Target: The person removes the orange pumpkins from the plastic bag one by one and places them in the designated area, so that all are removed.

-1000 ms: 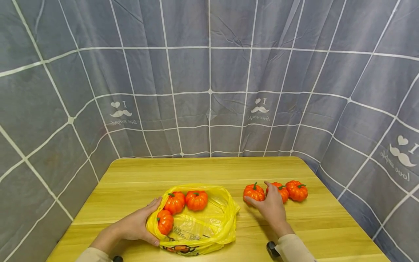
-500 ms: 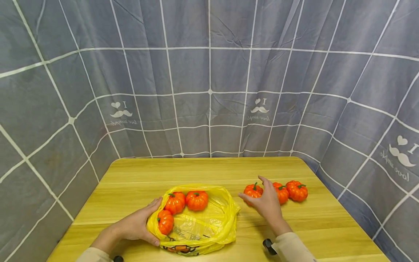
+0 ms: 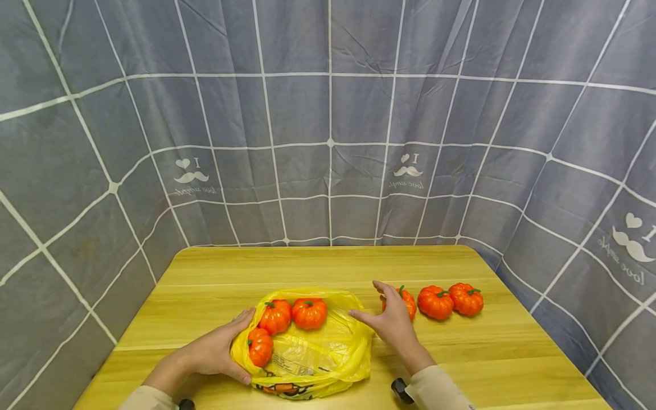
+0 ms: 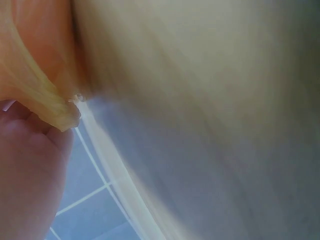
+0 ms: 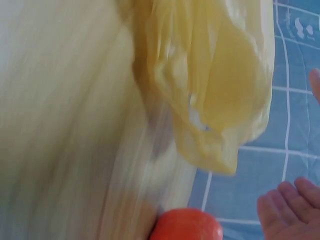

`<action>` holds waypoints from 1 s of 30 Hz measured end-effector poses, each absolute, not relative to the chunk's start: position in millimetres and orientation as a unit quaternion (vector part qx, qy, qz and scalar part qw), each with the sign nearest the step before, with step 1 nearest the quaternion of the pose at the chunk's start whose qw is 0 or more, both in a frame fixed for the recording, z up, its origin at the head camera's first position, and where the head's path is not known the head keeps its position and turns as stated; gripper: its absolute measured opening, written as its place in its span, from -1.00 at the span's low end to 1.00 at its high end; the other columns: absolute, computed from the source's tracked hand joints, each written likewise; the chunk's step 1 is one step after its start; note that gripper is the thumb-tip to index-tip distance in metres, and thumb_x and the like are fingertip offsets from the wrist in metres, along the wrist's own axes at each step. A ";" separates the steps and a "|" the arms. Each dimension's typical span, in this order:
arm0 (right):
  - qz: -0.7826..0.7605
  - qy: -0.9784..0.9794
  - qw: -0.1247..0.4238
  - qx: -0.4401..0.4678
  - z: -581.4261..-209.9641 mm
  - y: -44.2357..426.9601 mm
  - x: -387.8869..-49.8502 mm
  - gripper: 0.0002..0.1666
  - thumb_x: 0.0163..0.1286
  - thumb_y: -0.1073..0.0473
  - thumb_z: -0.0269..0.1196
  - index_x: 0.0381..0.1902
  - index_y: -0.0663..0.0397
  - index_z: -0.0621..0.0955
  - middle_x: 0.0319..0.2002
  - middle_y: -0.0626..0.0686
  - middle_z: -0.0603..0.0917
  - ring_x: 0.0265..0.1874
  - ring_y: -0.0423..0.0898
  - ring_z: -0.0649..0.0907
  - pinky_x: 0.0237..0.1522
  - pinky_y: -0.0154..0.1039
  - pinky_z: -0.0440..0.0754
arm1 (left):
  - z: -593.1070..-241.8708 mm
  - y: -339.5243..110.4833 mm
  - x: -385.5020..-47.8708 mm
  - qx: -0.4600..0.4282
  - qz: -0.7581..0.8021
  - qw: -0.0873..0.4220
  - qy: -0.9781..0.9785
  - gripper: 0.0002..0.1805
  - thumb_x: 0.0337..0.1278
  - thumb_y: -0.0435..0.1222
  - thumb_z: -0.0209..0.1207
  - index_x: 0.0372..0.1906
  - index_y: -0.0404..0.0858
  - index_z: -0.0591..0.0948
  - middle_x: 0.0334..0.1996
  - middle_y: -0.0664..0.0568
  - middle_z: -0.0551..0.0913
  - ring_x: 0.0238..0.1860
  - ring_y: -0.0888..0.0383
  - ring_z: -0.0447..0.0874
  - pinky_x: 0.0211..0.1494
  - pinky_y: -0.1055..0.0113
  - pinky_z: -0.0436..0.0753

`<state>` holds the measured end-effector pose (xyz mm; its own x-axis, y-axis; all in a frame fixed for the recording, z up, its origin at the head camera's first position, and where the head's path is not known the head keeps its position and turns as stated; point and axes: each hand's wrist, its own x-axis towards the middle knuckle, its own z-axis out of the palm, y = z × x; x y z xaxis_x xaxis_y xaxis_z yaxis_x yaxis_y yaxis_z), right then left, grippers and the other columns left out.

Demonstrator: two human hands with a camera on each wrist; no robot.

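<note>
A yellow plastic bag (image 3: 307,353) lies with its mouth held wide, and 3 orange pumpkins, one of them the back-middle pumpkin (image 3: 309,314), sit in its left and back part. My left hand (image 3: 220,347) holds the bag's left side from outside, thumb at the front and fingers farther back. Over the bag's right edge my right hand (image 3: 392,322) is spread with thumb and fingers apart, holding nothing. Partly hidden behind it is a pumpkin (image 3: 408,304) on the table. In the right wrist view the fingers (image 5: 290,205) show apart from the bag.
Farther right on the wooden table (image 3: 328,267) stand a middle pumpkin (image 3: 435,303) and a right-hand pumpkin (image 3: 466,299), side by side. A grey curtain (image 3: 328,114) with white grid lines hangs behind the table and along both sides.
My right hand has moved left, past the nearest loose pumpkin to the bag's right edge, with nothing in it. The left hand, the bag and the pumpkins have stayed in place.
</note>
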<state>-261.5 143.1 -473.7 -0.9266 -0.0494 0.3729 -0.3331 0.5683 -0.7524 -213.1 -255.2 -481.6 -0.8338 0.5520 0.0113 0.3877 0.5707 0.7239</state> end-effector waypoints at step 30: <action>0.442 -0.871 0.064 0.204 -488.2 90.5 -258.3 -0.05 0.04 -0.22 0.56 0.24 0.27 0.56 0.16 0.18 0.61 0.10 0.20 0.61 0.12 0.10 0.59 | -479.7 -253.3 -212.3 0.265 0.385 0.116 0.877 0.45 -0.33 0.03 0.62 0.58 -0.43 -0.03 0.56 -0.39 -0.11 0.53 -0.37 -0.25 0.44 0.13 -0.19</action>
